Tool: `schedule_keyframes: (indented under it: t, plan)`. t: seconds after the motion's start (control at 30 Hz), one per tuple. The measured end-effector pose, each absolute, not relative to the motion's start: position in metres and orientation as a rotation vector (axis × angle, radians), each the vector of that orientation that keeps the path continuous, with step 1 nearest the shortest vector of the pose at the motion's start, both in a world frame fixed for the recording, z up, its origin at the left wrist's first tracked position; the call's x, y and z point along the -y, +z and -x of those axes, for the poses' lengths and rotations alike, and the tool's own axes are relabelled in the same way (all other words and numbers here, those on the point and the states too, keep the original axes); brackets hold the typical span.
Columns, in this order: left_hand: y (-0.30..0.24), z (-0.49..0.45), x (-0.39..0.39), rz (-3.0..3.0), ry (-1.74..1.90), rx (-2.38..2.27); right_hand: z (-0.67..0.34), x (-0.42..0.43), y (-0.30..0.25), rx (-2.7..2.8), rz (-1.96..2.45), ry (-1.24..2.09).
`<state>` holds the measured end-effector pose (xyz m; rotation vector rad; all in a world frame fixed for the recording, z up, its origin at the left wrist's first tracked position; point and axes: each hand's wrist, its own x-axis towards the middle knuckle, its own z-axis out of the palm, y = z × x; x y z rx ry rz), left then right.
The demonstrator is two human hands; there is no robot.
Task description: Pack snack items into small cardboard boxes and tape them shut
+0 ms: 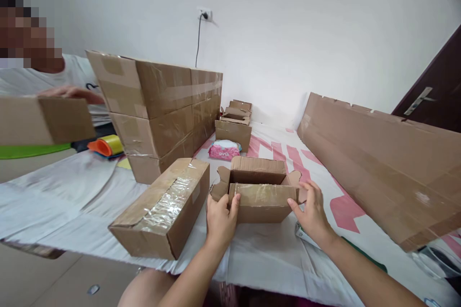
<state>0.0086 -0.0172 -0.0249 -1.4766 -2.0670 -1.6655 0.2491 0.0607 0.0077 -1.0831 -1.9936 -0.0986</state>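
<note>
A small cardboard box [262,212] stands on the table in front of me with its top flaps up. My left hand [219,216] grips its left end, thumb on the front face and fingers by the side flap. At the right end, my right hand [314,211] holds the box corner, thumb in front and fingers at the right flap. Only the upper inner walls show; the bottom is hidden. Left of it lies a closed cardboard carton [169,201] with shiny clear tape along its top.
A stack of taped cartons [169,91] rises at the left. Behind sit a pink wipes pack [224,150] and open boxes [234,129]. A large cardboard sheet [374,163] stands at the right. A co-worker's hand [72,93] rests on a carton [65,122] at far left.
</note>
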Motion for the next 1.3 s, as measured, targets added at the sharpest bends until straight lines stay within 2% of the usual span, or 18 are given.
schedule_keyframes:
  t: [0.1, 0.23, 0.4, 0.9, 1.07, 1.3]
  plan:
    - [-0.025, -0.008, 0.017, 1.476, -1.642, 2.064, -0.244, -0.05, 0.025, 2.081, 0.899, -0.323]
    - [-0.026, -0.008, 0.016, 1.493, -1.669, 2.033, -0.227, -0.04, 0.047, 2.371, 0.612, -0.257]
    - [-0.029, -0.009, 0.017, 1.492, -1.61, 2.03, -0.198, -0.04, 0.053, 2.482, 0.431, -0.27]
    - [-0.032, -0.009, 0.015, 1.482, -1.48, 2.032, -0.155, -0.039, 0.056, 2.644, 0.054, -1.121]
    - [-0.031, -0.009, 0.016, 1.488, -1.483, 2.025, -0.154, -0.046, 0.061, 2.742, 0.028, -1.076]
    - [-0.032, -0.009, 0.014, 1.486, -1.472, 2.036, -0.156, -0.056, 0.057, 2.84, 0.334, -0.787]
